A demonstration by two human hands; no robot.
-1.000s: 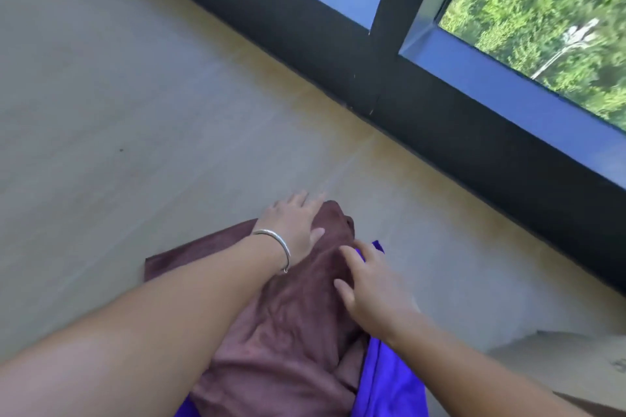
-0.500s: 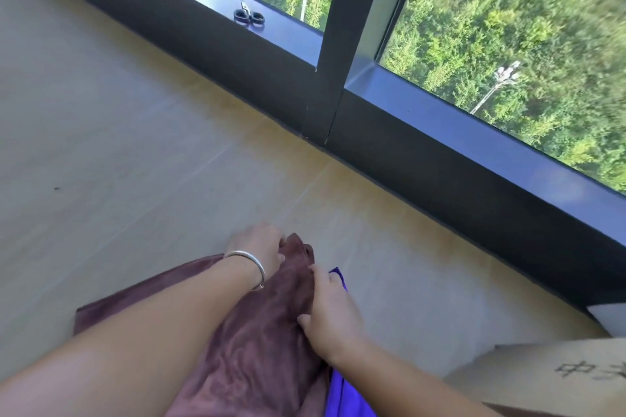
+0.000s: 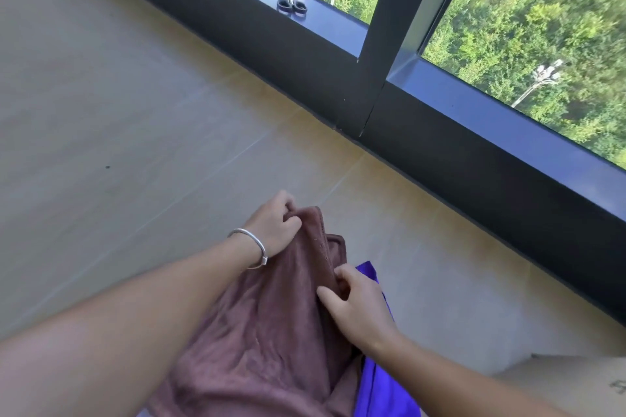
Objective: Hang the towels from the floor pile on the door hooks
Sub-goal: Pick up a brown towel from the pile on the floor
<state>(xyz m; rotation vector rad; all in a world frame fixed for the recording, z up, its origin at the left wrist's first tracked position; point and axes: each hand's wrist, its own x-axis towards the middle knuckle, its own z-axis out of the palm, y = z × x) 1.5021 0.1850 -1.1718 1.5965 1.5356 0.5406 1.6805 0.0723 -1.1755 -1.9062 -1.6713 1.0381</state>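
Left hand (image 3: pixel 276 225) has its fingers curled round the far top corner of the brown towel (image 3: pixel 267 325), bunching the hem. Right hand (image 3: pixel 355 303) pinches the same towel's near edge, thumb on top, fingers tucked under the fold. Both are gripping cloth, neither is empty.

The brown towel lies on the floor pile, draped over a purple towel (image 3: pixel 379 382) that shows along its right side. Its far end is raised off the tile floor (image 3: pixel 135 112); the rest looks slack.

Step, as I read it: lift the brown towel off the pile.

- Keep both grips on one long edge, hands apart, so it hangs flat rather than in a wad.
- Lift straight up. The purple towel is touching underneath and may drag along; check that the right fingers hold only brown.
- The left grip is bunched; probably re-take it at the hem corner before hanging.

No door or hooks in view, so expect a turn and a carry. Scissors (image 3: pixel 292 5) sit on the window sill (image 3: pixel 338 27), well apart, irrelevant. A cardboard box (image 3: pixel 576 386) is near the right elbow; mind it on the swing.
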